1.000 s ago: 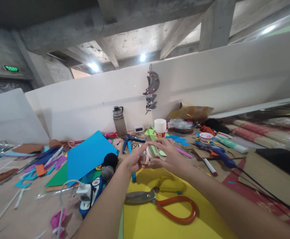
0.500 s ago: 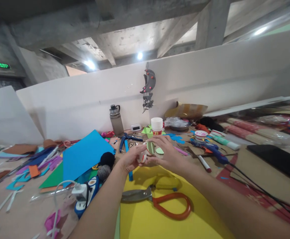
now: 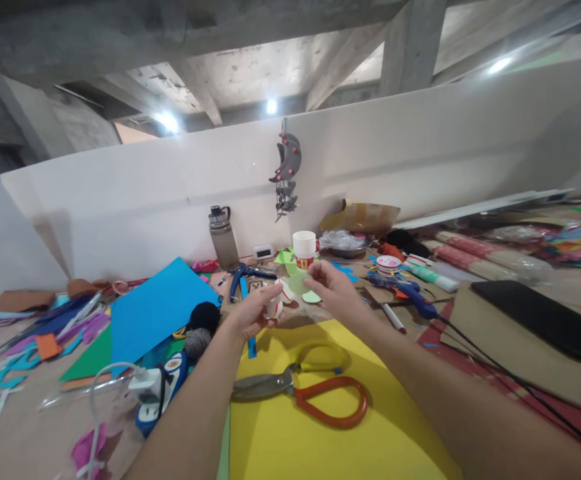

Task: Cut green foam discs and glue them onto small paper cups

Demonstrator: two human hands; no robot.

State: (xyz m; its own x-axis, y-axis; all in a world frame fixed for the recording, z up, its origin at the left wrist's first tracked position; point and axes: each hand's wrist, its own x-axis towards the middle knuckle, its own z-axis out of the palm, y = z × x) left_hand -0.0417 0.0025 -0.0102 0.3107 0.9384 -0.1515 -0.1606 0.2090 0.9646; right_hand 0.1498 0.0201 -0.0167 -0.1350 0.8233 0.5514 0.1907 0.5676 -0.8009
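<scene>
My left hand [image 3: 251, 313] is closed around a small white paper cup piece [image 3: 274, 307] with red along its edge; the fingers partly cover it. Between thumb and fingertips, my right hand [image 3: 334, 291] pinches a pale green paper piece [image 3: 298, 284], just right of the cup piece. Another light green paper cutout [image 3: 312, 297] lies below it on the table. Close behind stand stacked white paper cups [image 3: 304, 243] with a red band. Nearer to me, large scissors [image 3: 268, 385] with an orange-red handle rest on a yellow sheet [image 3: 395, 427] beneath my forearms.
A blue sheet [image 3: 155, 310], yarn balls [image 3: 204, 317] and a power strip [image 3: 173, 373] lie on the left. A bottle [image 3: 224, 240] stands by the white partition. On the right are a corded blue glue gun [image 3: 418, 298], a marker [image 3: 394, 318] and a black phone-like slab [image 3: 535, 317].
My hands have moved apart. The green paper piece, earlier held up against the cup piece, is now out to the right in my right fingertips. The camera view has shifted slightly right.
</scene>
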